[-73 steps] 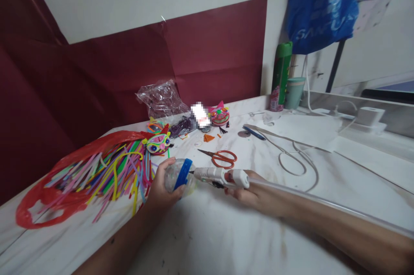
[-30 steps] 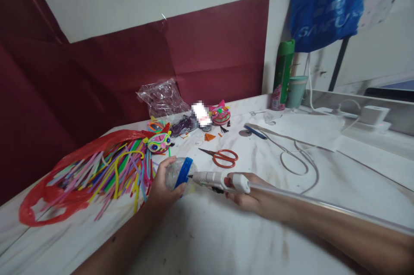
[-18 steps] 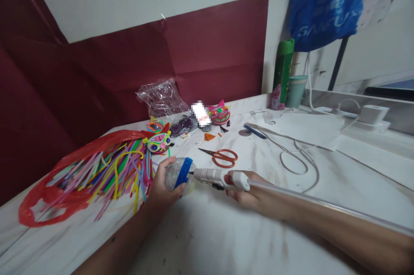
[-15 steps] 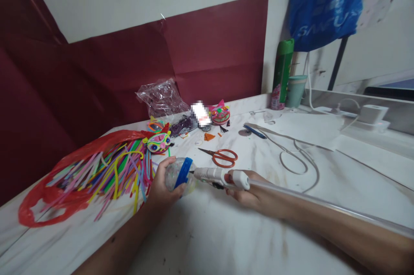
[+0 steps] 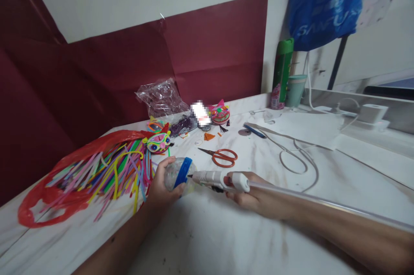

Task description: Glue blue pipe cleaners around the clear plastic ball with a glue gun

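My left hand [image 5: 164, 186] is closed around a clear, rounded plastic piece, which looks like the end of a bottle [image 5: 173, 171]. A band of blue pipe cleaners [image 5: 183, 172] lies across it. In my right hand [image 5: 247, 195] is a white hot glue gun [image 5: 210, 177], its dark nozzle pointing left at the blue band. Whether the tip touches the band I cannot tell. A long clear glue stick [image 5: 310, 199] runs out of the gun's back end, over my right forearm. Just beyond the gun lie orange-handled scissors [image 5: 223, 157].
On the left, a red plastic bag [image 5: 35, 219] holds many coloured pipe cleaners [image 5: 110, 171]. Decorated animal faces [image 5: 158, 142] and a clear wrapper [image 5: 163, 98] sit behind. Rightward are a blue cutter [image 5: 255, 131], a cable [image 5: 291, 160], a green can [image 5: 283, 72] and a cup [image 5: 296, 89].
The glue gun's nozzle has shifted slightly left and down along the blue band. Both hands keep their grip, and the other things have stayed in place.
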`<state>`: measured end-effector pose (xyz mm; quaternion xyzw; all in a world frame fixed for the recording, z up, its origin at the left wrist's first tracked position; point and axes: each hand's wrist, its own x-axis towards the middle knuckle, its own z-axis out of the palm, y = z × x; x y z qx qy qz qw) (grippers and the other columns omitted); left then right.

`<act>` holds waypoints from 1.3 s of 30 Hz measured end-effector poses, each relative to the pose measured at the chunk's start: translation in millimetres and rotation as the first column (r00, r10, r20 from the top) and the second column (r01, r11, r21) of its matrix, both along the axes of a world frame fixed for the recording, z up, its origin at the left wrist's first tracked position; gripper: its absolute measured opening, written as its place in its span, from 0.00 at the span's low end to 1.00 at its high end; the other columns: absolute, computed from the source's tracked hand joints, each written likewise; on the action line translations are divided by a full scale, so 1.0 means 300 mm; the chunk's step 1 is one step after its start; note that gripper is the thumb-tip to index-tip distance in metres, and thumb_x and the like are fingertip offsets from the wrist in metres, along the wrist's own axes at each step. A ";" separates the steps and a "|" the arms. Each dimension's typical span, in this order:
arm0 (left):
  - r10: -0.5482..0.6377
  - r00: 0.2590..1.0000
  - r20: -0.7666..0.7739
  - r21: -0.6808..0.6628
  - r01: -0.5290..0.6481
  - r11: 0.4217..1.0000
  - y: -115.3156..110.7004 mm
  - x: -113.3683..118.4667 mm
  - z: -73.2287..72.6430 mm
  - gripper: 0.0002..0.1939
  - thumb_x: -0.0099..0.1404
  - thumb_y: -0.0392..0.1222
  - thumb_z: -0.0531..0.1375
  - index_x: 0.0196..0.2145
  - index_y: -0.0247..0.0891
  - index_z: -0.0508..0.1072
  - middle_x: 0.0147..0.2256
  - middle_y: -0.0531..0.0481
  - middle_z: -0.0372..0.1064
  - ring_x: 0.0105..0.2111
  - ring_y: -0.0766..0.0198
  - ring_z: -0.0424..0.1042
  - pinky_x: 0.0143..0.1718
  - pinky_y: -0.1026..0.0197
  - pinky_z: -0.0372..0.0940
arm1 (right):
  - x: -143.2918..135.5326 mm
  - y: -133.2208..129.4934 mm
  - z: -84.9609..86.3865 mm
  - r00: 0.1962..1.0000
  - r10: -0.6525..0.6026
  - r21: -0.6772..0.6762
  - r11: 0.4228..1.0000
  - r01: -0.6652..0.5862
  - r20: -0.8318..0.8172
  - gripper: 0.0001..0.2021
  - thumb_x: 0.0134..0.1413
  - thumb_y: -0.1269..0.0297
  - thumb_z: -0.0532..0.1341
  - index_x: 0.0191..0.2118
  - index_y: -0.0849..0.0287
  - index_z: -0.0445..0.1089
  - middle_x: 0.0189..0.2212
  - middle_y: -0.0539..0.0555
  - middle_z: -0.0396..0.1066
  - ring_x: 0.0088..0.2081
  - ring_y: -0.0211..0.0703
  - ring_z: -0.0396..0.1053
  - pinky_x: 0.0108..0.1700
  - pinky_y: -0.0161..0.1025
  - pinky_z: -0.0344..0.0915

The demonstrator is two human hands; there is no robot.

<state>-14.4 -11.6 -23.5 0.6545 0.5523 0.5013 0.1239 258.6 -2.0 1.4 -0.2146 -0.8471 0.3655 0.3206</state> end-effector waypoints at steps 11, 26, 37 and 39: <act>-0.031 0.999 -0.034 -0.037 0.030 0.999 -0.003 -0.013 0.005 0.32 0.50 0.44 0.63 0.53 0.40 0.60 0.56 0.40 0.60 0.57 0.47 0.60 0.58 0.45 0.56 | -0.001 0.008 -0.010 1.000 -0.008 0.023 1.000 0.007 0.009 0.03 0.53 0.68 0.52 0.30 0.58 0.60 0.25 0.48 0.61 0.27 0.36 0.60 0.27 0.32 0.59; -0.059 0.996 -0.067 -0.027 0.058 0.998 0.002 -0.035 0.007 0.33 0.49 0.44 0.64 0.52 0.40 0.61 0.56 0.40 0.61 0.57 0.48 0.62 0.57 0.45 0.58 | 0.002 0.015 -0.009 0.996 -0.072 0.137 0.989 0.064 0.052 0.07 0.55 0.68 0.50 0.30 0.58 0.64 0.27 0.50 0.66 0.29 0.38 0.63 0.30 0.33 0.63; -0.072 0.997 -0.037 -0.063 0.069 0.996 0.004 -0.035 0.010 0.33 0.49 0.43 0.64 0.53 0.40 0.60 0.57 0.41 0.59 0.58 0.44 0.59 0.59 0.43 0.55 | -0.004 0.003 -0.006 0.999 -0.010 0.052 0.999 0.009 0.035 0.04 0.54 0.67 0.51 0.30 0.58 0.62 0.27 0.49 0.65 0.29 0.38 0.63 0.29 0.32 0.62; -0.067 0.997 -0.023 -0.076 0.065 0.995 0.001 -0.029 0.013 0.33 0.49 0.43 0.63 0.53 0.40 0.60 0.57 0.41 0.58 0.58 0.44 0.59 0.58 0.42 0.55 | -0.007 -0.003 -0.006 1.000 -0.010 0.017 1.000 0.010 0.027 0.04 0.54 0.68 0.52 0.30 0.57 0.61 0.26 0.49 0.63 0.27 0.37 0.62 0.27 0.31 0.60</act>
